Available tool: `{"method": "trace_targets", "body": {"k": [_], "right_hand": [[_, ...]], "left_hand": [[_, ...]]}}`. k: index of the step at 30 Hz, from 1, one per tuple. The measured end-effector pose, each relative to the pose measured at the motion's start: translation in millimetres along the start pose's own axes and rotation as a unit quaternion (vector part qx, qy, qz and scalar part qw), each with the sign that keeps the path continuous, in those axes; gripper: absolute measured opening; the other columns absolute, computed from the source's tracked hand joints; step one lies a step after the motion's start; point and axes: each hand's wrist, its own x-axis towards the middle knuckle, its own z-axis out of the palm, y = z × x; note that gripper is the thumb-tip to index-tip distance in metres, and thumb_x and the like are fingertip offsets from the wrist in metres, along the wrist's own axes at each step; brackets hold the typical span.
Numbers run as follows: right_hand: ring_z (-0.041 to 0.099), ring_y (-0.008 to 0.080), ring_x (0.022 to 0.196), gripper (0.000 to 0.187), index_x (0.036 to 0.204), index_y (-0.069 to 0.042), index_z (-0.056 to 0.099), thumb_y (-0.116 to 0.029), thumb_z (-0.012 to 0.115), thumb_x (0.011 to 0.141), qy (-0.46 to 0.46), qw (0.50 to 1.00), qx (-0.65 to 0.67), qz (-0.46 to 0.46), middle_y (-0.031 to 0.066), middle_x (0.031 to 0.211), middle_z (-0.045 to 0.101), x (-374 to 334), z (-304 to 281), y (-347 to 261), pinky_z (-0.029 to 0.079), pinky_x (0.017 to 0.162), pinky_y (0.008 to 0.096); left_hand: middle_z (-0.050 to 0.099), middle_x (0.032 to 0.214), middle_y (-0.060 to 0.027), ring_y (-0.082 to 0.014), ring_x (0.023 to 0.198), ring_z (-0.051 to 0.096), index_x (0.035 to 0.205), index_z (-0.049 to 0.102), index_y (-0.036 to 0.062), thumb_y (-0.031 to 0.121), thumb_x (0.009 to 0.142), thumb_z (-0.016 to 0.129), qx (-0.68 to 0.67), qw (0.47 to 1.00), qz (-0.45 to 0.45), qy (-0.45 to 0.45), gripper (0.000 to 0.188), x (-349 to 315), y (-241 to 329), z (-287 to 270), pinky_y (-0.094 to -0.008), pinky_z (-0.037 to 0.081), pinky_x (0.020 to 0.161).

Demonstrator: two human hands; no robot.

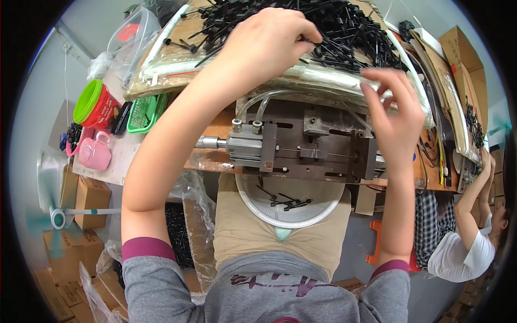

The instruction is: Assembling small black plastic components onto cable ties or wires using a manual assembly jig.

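Note:
A large pile of thin black plastic parts with thicker heads lies on a cardboard-lined tray at the far side. My left hand reaches over the pile, its fingers curled in a pinch. Something dark shows at its fingertips, but I cannot make out what it is. My right hand hovers above the right end of a brown metal fixture, thumb and fingers apart and slightly blurred. A silver air cylinder with clear tubes sits at the fixture's left end. Below it, a white basket on my lap holds several black parts.
To the left stand a red bucket with a green rim, a pink mug and a green basket. A fan and cardboard boxes are lower left. At right, another person works by a second tray.

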Motion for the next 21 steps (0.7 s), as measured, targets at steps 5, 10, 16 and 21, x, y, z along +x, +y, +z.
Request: {"method": "trace_targets", "body": {"k": [5, 10, 16, 21], "right_hand": [[0.064, 0.0279, 0.095, 0.021, 0.103, -0.009, 0.069, -0.013, 0.071, 0.083, -0.138, 0.969, -0.192, -0.065, 0.0082, 0.097, 0.067, 44, 5, 50, 0.050, 0.088, 0.0395], [0.063, 0.0316, 0.104, 0.032, 0.111, -0.004, 0.068, -0.021, 0.071, 0.084, -0.254, 0.944, -0.211, 0.013, 0.0135, 0.102, 0.068, 46, 9, 75, 0.048, 0.095, 0.0411], [0.065, 0.0325, 0.097, 0.023, 0.102, -0.001, 0.070, -0.018, 0.068, 0.087, -0.261, 0.957, -0.127, -0.013, 0.0139, 0.100, 0.068, 47, -4, 76, 0.050, 0.087, 0.0411], [0.064, 0.0317, 0.090, 0.018, 0.098, -0.003, 0.071, -0.015, 0.069, 0.085, -0.232, 0.949, -0.176, -0.126, 0.0096, 0.095, 0.068, 42, -8, 93, 0.051, 0.084, 0.0409]], "left_hand": [[0.068, 0.103, -0.0081, -0.0282, 0.104, 0.062, 0.097, 0.077, 0.0126, 0.015, 0.083, 0.071, 0.026, 0.999, 0.016, -0.039, 0.015, 34, 0, 48, -0.0408, 0.053, 0.090], [0.063, 0.091, -0.0074, -0.0264, 0.092, 0.064, 0.090, 0.075, 0.0092, 0.020, 0.079, 0.073, -0.001, 0.991, 0.015, -0.135, 0.015, 32, 8, 60, -0.0375, 0.052, 0.081], [0.067, 0.081, -0.0106, -0.0287, 0.087, 0.068, 0.079, 0.068, 0.0068, 0.010, 0.071, 0.070, 0.026, 0.989, 0.033, -0.142, 0.008, 38, -5, 58, -0.0407, 0.056, 0.074], [0.067, 0.082, -0.0136, -0.0298, 0.076, 0.066, 0.094, 0.068, -0.0015, 0.006, 0.083, 0.066, -0.031, 0.996, 0.043, -0.078, 0.014, 36, 11, 3, -0.0366, 0.053, 0.070]]}}
